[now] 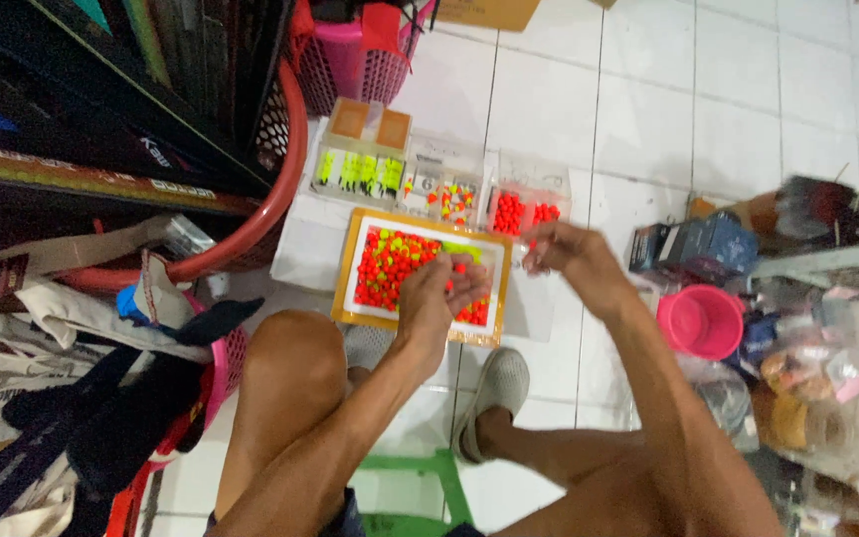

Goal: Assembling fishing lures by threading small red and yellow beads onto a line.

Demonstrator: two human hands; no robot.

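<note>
On the floor, 12 o'clock: tray (pixel 354 261) of small orange and yellow beads (pixel 390 267).
Left grip (pixel 436 294): your fingers pinch light, slippery beads.
Right grip (pixel 561 249): closed; contents unclear.

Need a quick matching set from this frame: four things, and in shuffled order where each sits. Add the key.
Things:
1. left hand
2. right hand
3. pink bucket
4. grey shoe

Places:
A. on the floor tiles near the bottom, on the person's foot
B. over the orange-rimmed tray of red and yellow beads
C. at the right, beside the cluttered shelf
D. raised just in front of the clear box of red beads

Pairs: 1-B, 2-D, 3-C, 4-A
</note>
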